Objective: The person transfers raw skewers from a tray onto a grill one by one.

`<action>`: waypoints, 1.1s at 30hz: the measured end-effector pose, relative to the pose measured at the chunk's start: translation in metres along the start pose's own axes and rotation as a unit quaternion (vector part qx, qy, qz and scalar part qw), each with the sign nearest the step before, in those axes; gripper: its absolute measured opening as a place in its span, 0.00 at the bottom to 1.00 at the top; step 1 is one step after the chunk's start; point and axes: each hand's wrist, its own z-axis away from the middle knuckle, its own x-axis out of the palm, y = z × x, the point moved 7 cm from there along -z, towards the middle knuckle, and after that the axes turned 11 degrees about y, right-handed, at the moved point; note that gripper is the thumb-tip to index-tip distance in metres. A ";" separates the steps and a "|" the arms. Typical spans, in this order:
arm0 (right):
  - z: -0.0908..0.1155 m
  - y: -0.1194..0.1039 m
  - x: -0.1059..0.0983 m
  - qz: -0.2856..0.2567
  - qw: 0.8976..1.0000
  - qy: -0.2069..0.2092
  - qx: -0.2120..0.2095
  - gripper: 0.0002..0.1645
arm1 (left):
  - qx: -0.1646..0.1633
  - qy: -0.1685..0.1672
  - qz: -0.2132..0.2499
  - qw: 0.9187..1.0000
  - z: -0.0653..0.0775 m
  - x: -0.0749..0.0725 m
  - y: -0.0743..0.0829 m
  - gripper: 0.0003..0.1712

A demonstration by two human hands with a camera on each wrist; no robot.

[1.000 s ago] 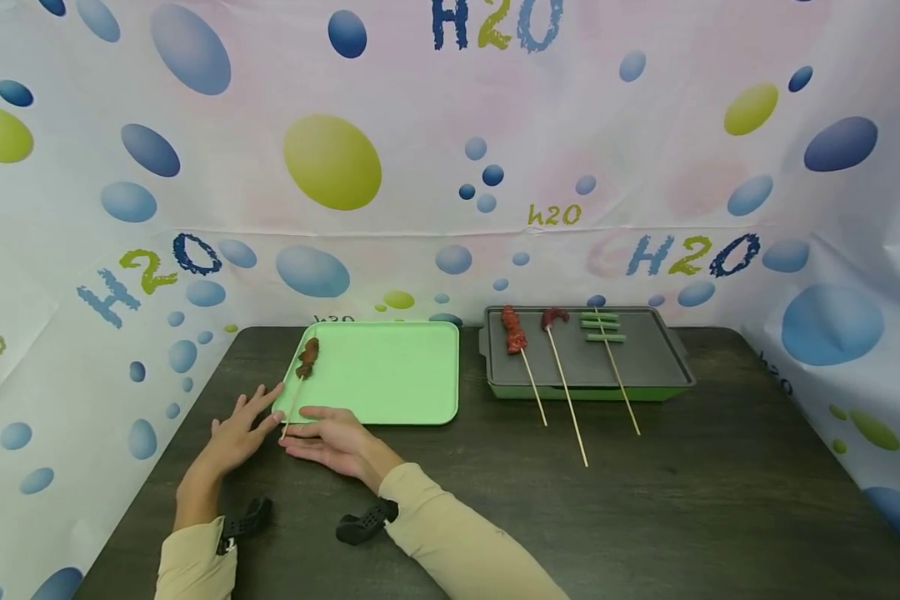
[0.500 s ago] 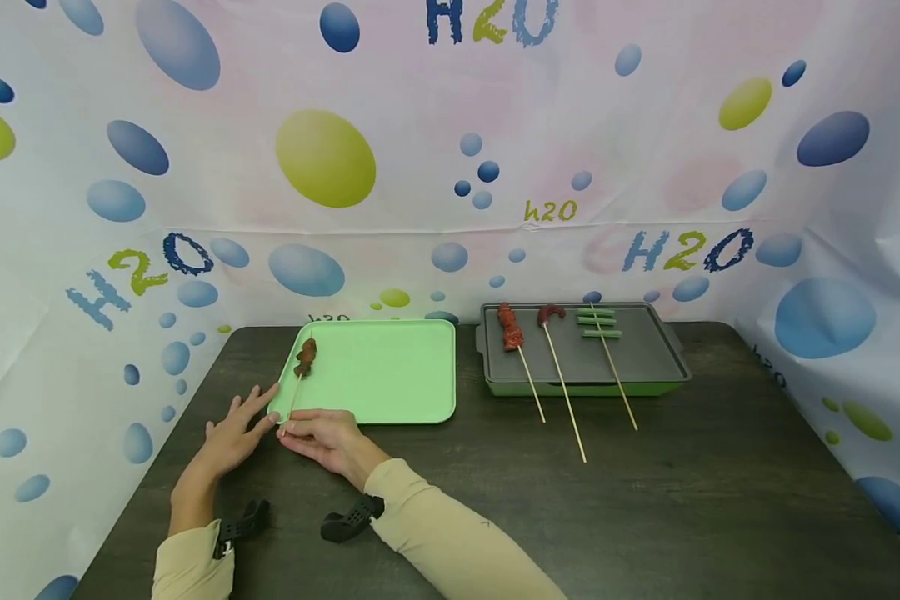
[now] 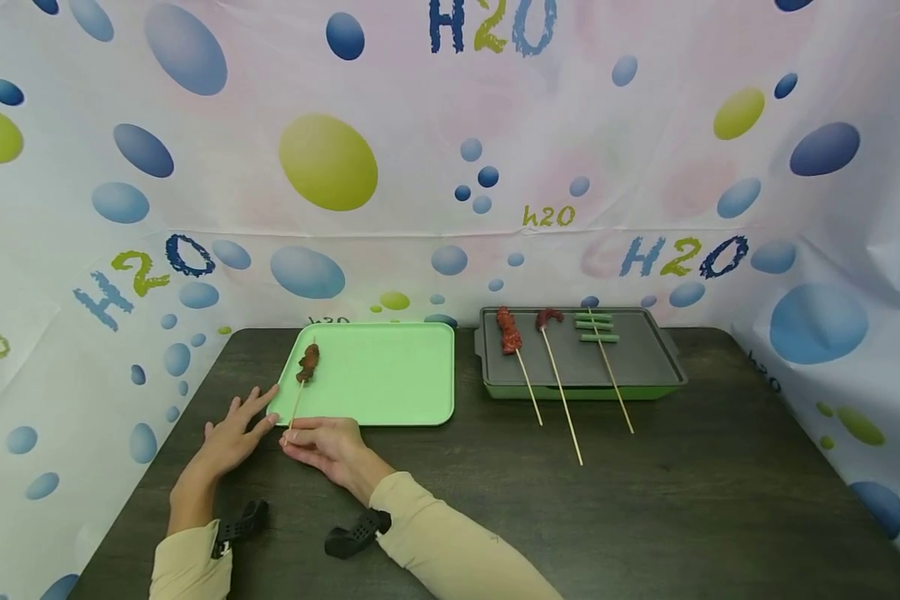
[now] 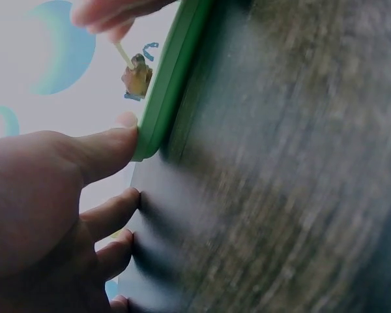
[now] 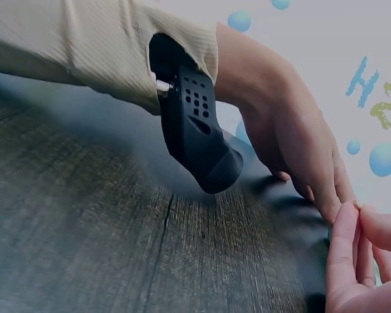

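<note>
A skewer of browned meat (image 3: pixel 309 363) lies over the left side of a light green tray (image 3: pixel 390 375), its stick reaching past the near edge. The thumb and fingers of my right hand (image 3: pixel 332 450) pinch the stick's lower end. My left hand (image 3: pixel 228 437) rests at the tray's near left corner with its fingers spread. In the left wrist view, the left thumb (image 4: pixel 111 149) touches the tray's rim and the other fingertips are on the table. The right wrist view shows the right hand's pinch (image 5: pixel 348 254); the stick is mostly hidden there.
A grey grill pan (image 3: pixel 656 350) on a green base stands at the right. On it lie a red meat skewer (image 3: pixel 510 332), a skewer with a curled dark-red piece (image 3: pixel 549 318) and a skewer of green sticks (image 3: pixel 598 327). Their handles overhang the dark table (image 3: pixel 682 500).
My right hand's fingers have come together on the stick, having been more spread a second ago. The left hand stays at the tray corner. The view has shifted slightly.
</note>
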 end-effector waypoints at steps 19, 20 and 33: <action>0.043 -0.024 -0.024 0.012 0.997 -0.077 -0.024 0.19 | 0.006 -0.003 -0.002 1.000 0.001 -0.002 -0.002 0.38; 0.045 -0.026 -0.026 0.012 0.997 -0.078 -0.026 0.19 | 0.007 -0.002 -0.004 1.000 0.000 -0.002 -0.001 0.38; 0.072 -0.057 -0.056 0.029 0.992 -0.105 -0.058 0.21 | 0.014 -0.003 0.013 1.000 0.003 -0.003 0.000 0.38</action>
